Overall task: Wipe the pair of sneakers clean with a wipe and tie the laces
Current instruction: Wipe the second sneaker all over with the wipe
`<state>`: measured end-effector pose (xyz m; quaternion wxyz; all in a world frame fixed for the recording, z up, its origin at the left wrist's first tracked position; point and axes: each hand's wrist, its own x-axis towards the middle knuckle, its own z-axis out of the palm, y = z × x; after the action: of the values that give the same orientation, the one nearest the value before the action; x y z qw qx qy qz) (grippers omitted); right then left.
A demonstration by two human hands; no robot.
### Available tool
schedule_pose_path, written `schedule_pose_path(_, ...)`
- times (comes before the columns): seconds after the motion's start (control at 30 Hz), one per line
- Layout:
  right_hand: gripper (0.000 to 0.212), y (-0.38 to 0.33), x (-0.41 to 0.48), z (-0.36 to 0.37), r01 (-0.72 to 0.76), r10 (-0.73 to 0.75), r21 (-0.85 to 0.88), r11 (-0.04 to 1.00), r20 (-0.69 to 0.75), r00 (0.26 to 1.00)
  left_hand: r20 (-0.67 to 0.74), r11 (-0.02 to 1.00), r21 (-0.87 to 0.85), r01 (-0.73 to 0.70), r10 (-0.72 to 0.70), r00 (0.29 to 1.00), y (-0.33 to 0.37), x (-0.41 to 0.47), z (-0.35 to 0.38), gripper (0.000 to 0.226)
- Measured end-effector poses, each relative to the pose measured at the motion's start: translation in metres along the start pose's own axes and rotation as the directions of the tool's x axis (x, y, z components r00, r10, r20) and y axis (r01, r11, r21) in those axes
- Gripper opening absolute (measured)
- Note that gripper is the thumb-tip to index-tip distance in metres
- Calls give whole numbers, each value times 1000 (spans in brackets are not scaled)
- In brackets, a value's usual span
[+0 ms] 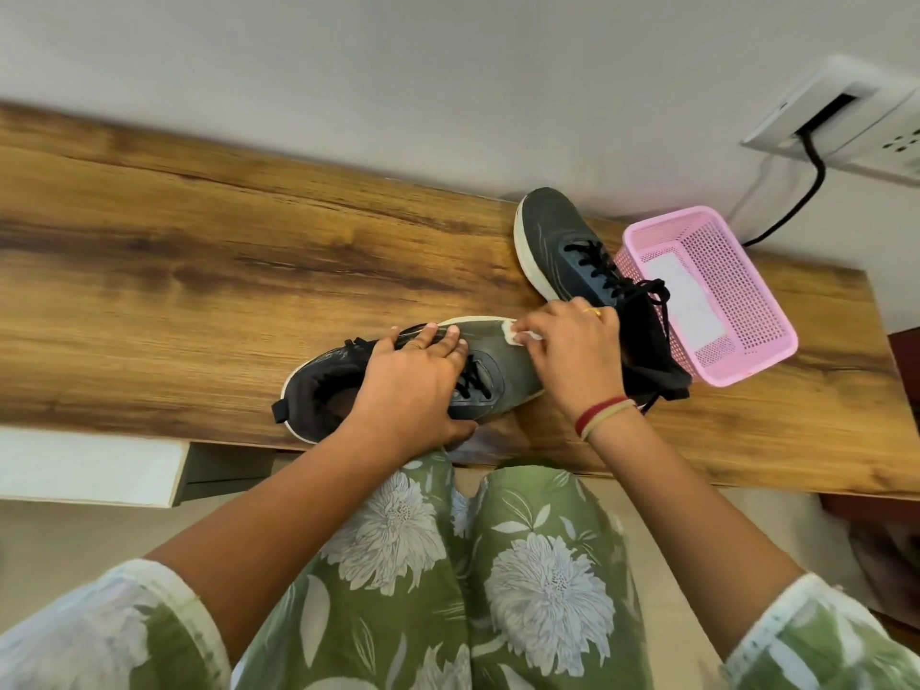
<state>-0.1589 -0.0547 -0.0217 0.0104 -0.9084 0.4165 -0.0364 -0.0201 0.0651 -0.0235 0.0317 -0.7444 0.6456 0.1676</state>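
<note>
Wooden table (174, 251) with strong brown grain runs along a white wall, and the person stands at its near edge in green clothing with white flowers.

Both sneakers are on the table. The near sneaker (503, 363) lies in the middle of the view, its heel toward 8 o'clock and its toe toward 2 o'clock. It is dark grey with a white sole and black laces. The left hand (413, 385) lies over its middle part and grips it: the fingers reach across the upper to the far side, and the thumb comes round the near side by the table edge.

The right hand (572, 351) is over the toe of this sneaker. Its fingertips are bent and pinch a small white wipe (513, 336), which touches the upper close to the white sole. Red and beige bands sit on this wrist.

The far sneaker (547, 226) stands at 1 o'clock from the near one, with its toe toward 11 o'clock. Its black laces look loose.

At 3 o'clock from it, touching it, is a pink basket (672, 221) with a white sheet (687, 296) inside. A wall socket (856, 122) with a black cable (806, 191) is at 1 o'clock from the basket.
</note>
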Motion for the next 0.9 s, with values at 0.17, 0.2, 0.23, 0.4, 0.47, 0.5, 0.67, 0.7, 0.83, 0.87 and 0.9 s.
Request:
schedule_pose_path(0.17,16,-29,13,10,18,-28,108,994,93,995,6,1000,1,15,-15,1000,1,1,-1,94)
schedule_pose_path(0.2,17,-35,15,12,43,-55,109,993,105,993,6,1000,-1,25,-25,1000,2,1,-2,94)
schedule_pose_path(0.23,17,-37,16,12,56,-65,94,994,103,992,9,1000,3,27,-27,1000,1,2,-2,94)
schedule_pose_path(0.4,11,-10,-1,5,-35,35,-43,998,-9,999,41,999,48,-25,23,999,3,2,0,93)
schedule_pose_path(0.47,10,-8,-6,5,-102,101,-26,994,-36,994,44,999,47,-21,19,999,4,2,1,93)
schedule_pose_path(0.5,11,-12,-5,7,-119,119,6,993,-32,992,45,999,50,-19,17,999,4,2,2,93)
schedule_pose_path(0.67,17,-47,11,17,-50,45,124,991,43,998,45,999,51,10,-12,999,4,3,-3,95)
schedule_pose_path(0.7,17,-45,13,16,-28,23,101,995,47,999,48,999,52,10,-12,999,4,3,-4,95)
schedule_pose_path(0.83,14,-13,2,5,-85,84,-29,996,-20,996,78,997,70,-18,13,997,6,4,-2,92)
schedule_pose_path(0.87,13,-7,-1,4,-118,117,-26,993,-37,992,80,998,65,-20,15,997,6,5,-2,93)
schedule_pose_path(0.9,13,-6,-2,4,-143,142,-12,990,-39,989,82,998,61,-22,17,996,7,5,-2,93)
